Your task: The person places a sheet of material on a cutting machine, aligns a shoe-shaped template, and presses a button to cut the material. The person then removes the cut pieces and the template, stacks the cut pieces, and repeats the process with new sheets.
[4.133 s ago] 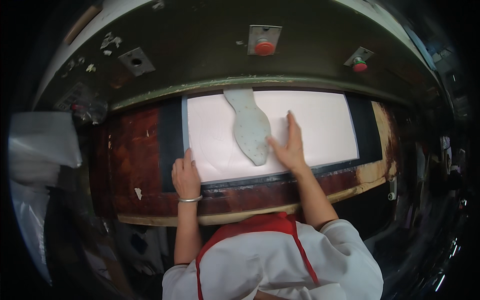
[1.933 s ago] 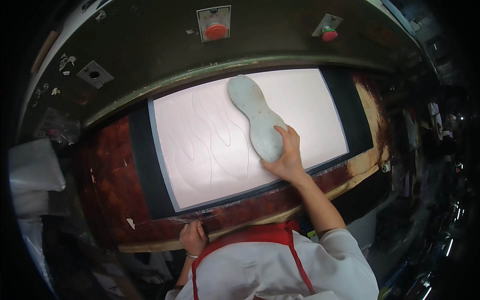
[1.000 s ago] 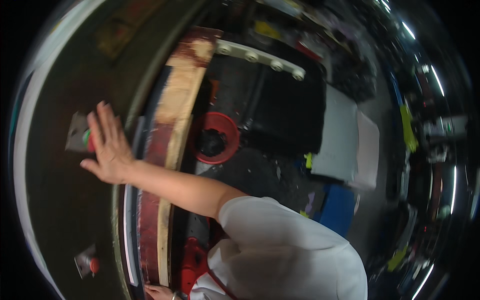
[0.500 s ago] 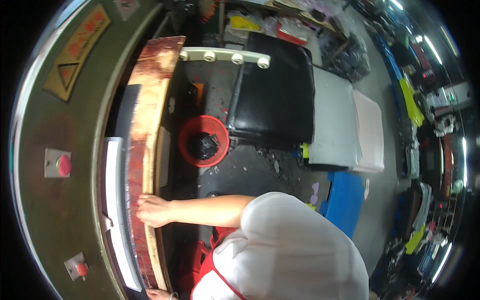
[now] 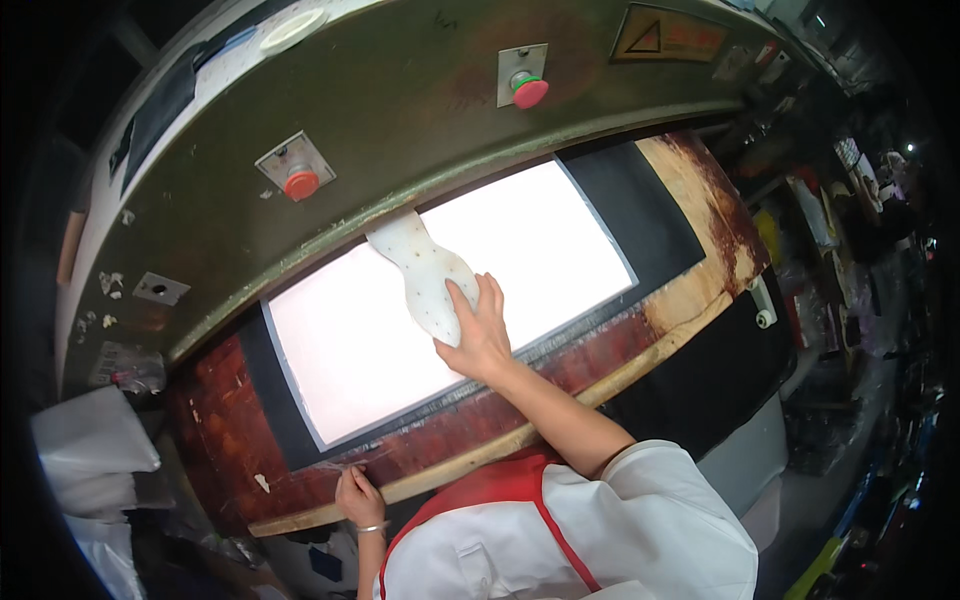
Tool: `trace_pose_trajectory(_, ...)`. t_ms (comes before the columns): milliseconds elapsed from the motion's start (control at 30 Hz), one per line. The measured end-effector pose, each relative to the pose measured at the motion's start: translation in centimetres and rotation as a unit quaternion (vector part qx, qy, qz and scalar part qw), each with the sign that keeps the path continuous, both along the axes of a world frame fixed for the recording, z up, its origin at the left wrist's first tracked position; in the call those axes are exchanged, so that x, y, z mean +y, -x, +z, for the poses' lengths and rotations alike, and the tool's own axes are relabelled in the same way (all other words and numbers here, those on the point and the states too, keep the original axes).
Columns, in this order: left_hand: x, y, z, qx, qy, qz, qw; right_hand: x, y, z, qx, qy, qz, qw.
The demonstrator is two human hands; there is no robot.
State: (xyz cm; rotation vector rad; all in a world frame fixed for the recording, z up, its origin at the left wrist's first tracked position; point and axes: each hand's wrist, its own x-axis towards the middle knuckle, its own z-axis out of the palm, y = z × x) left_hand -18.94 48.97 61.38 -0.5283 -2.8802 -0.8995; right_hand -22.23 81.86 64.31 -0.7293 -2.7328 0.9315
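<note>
My right hand (image 5: 480,338) grips the near end of a white, wavy-outlined plate (image 5: 425,265) dotted with small dark marks. Its thumb lies on the top face and the other fingers reach around the right side. The plate lies over a large bright white sheet (image 5: 345,355), its far end at the machine's lower edge. Under the sheet is a black mat (image 5: 640,215). At the front edge of the worn red board (image 5: 215,425), my left hand (image 5: 357,497) has its fingers curled together; what they hold, if anything, is hidden.
A green machine beam (image 5: 400,130) spans the far side, carrying two red push buttons (image 5: 301,183) and a warning label (image 5: 670,36). Clear plastic bags (image 5: 90,450) hang at the left. A wooden rim (image 5: 590,392) runs along the board's front.
The view has swung left from the floor and side stacks to the machine bed. My right hand has left the board's wooden edge and now grips the white plate over the sheet.
</note>
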Motion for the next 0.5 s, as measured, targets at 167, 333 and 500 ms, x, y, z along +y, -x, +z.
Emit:
trace_pose_trajectory(167,0.8,-0.3,-0.8,-0.086,0.03,0.023,0.996,4.7,0.5,-0.3,0.075,0.115,0.002,0.991)
trace_pose_trajectory(333,2.7,0.2,0.0,-0.107,0.06,0.001,0.992,11.7,0.3,3.9,0.097,0.444,-0.056,0.889)
trace_pose_trajectory(500,3.3,0.8,0.0,-0.077,0.039,-0.012,0.996,12.9,-0.8,1.3,0.107,-0.022,0.037,0.993)
